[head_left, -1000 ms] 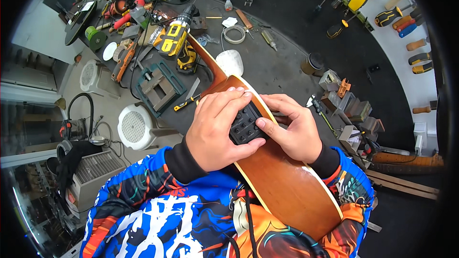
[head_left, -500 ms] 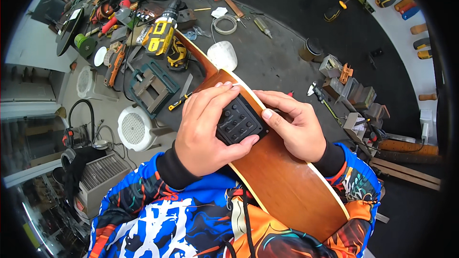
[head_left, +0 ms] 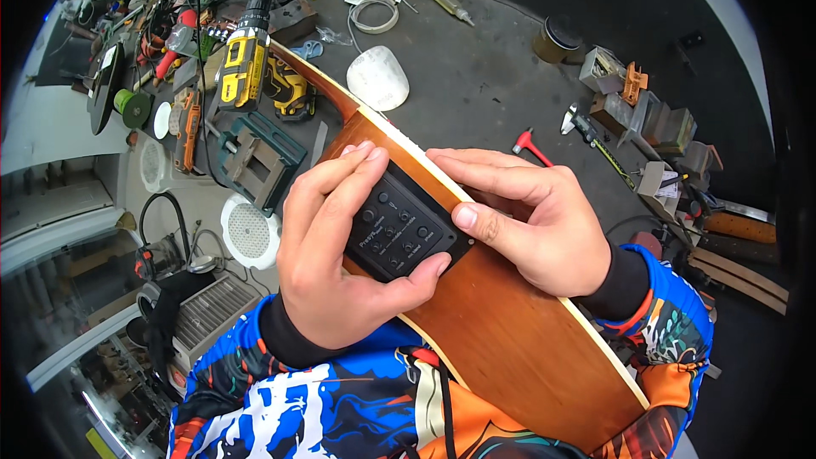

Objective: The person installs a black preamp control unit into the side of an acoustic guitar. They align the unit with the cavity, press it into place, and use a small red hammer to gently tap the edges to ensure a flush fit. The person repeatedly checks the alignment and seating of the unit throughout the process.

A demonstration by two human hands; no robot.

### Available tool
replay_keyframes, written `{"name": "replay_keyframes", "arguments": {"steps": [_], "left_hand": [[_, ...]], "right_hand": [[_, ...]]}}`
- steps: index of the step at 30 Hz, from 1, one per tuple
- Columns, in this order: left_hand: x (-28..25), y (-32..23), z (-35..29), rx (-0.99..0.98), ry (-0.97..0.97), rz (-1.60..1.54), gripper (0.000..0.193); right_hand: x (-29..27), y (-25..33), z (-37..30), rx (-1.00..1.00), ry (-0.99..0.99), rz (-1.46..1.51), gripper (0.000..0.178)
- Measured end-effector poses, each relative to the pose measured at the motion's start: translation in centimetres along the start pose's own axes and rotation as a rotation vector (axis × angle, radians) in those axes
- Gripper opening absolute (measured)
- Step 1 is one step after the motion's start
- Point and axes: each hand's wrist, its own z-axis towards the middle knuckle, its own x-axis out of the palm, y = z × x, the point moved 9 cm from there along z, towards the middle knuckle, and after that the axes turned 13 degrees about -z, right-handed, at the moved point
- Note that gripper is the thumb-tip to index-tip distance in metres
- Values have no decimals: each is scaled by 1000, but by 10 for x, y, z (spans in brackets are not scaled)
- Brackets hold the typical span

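Observation:
An acoustic guitar body [head_left: 501, 331] lies on its edge across my lap, its brown wooden side with cream binding facing up. Set in that side is a black preamp panel [head_left: 399, 225] with several small knobs. My left hand [head_left: 331, 251] spans the panel, fingertips along its upper left edge and thumb on its lower right corner. Across from it, my right hand [head_left: 535, 225] grips the guitar's far edge, the thumb at the panel's right edge and the fingers over the binding. A small screw head shows at the panel's right corner. The palm covers part of the panel's left side.
A yellow cordless drill [head_left: 245, 64] and a green vise [head_left: 259, 157] stand left of the guitar. On the dark bench lie a white rounded block [head_left: 378, 78], a red-handled hammer [head_left: 533, 149] and a caliper [head_left: 595, 140]. White stools [head_left: 251, 229] stand at left.
The view has shifted, so the bench things sit further left and higher, and the red hammer shows more fully. Both hands keep nearly the same hold on panel and guitar.

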Motion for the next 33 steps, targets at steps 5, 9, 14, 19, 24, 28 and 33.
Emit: {"name": "replay_keyframes", "arguments": {"steps": [5,9,14,19,24,28,33], "left_hand": [[3,0,3,14,13,-8,91],[2,-2,2,22,19,21,92],[3,-4,3,34,20,42,93],[2,-2,2,-3,2,10,98],[3,2,-1,-20,14,-15,115],[3,8,-4,-33,-5,-172,133],[1,19,-23,-77,-2,-259,142]], "right_hand": [[-4,3,-1,-6,-11,-9,40],[-2,2,-1,2,-8,6,40],[-2,3,-2,16,8,29,41],[-1,-2,-2,34,8,93,42],[1,-3,-2,40,15,106,42],[-2,1,-3,53,23,77,43],[-1,-4,-3,91,48,173,46]]}}
